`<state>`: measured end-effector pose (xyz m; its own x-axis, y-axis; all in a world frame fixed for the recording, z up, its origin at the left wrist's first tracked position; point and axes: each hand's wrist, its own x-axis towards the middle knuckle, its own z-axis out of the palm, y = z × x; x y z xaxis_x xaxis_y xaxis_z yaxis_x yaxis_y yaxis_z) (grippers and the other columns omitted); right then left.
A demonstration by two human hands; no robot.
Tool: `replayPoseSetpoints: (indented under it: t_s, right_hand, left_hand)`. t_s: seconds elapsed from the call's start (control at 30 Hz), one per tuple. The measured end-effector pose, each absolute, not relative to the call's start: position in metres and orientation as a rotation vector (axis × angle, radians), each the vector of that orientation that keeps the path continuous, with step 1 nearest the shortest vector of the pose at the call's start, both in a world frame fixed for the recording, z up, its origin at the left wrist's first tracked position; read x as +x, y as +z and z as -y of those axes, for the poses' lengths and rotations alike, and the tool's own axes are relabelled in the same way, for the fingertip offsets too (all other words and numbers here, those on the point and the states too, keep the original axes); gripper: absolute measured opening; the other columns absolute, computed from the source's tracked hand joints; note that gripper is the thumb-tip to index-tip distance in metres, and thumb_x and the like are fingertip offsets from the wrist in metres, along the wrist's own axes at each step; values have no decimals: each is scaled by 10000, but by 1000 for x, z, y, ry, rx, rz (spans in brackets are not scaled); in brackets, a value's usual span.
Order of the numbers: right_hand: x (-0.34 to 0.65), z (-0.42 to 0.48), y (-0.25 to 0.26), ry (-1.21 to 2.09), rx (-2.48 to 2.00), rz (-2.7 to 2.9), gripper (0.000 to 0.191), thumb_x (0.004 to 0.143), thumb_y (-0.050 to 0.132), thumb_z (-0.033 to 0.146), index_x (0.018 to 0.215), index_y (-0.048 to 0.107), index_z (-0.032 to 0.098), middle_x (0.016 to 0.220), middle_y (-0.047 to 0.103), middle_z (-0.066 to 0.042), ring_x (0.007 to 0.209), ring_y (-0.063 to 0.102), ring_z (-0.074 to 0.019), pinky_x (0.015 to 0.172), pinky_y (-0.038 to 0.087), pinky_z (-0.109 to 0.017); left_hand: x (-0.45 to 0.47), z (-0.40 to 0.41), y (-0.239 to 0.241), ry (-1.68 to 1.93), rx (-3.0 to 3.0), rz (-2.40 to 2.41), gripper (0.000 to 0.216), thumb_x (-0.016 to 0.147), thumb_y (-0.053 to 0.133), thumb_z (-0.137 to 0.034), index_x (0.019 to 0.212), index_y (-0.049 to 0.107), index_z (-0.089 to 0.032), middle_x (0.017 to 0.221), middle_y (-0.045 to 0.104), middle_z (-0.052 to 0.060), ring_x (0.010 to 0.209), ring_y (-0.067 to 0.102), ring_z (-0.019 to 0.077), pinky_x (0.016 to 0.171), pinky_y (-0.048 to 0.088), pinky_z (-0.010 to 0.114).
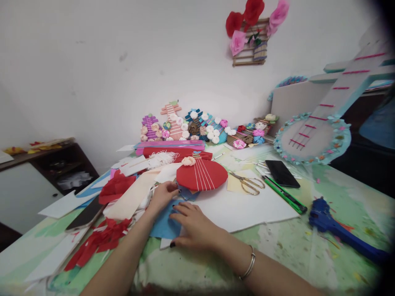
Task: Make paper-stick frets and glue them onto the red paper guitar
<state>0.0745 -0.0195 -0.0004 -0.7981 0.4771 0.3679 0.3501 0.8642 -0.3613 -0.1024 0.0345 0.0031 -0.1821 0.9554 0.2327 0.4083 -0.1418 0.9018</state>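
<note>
Blue paper sheet (163, 226), lying on the table (286, 242) at the near edge of a white board (247, 205), being pressed flat under the right hand (194, 228), fingers spread, while the left hand (163, 195) is pinching its far edge just below a red paper guitar (202, 174); scissors (248, 183) lying nearby.

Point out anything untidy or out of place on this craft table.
Torn red paper scraps lie scattered at the table's left edge, beside the left hand. The scissors lie open. Otherwise, nothing looks damaged or spilled.
</note>
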Motion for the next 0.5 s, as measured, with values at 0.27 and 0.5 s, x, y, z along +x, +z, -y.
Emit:
replayPoseSetpoints:
  t_s: [0.27,0.5]
  right_hand:
    - [78,22,-2,416,-591,2703,516,725,636,459,1156,538,193,1206,545,-129,1141,439,-259,959,286,-436]
    - [72,16,1,541,-628,2516,207,787,587,354,858,641,167,887,674,-85,886,594,-207,807,406,-314]
  left_hand:
    - [-98,-38,1,1171,1967,-1669,439,379,791,-209,805,690,-180,836,671,75,803,581,266,778,420,363]
    - [-97,-35,6,1024,2240,-1602,307,583,631,-160,880,700,-199,970,668,72,906,584,253,853,411,339]
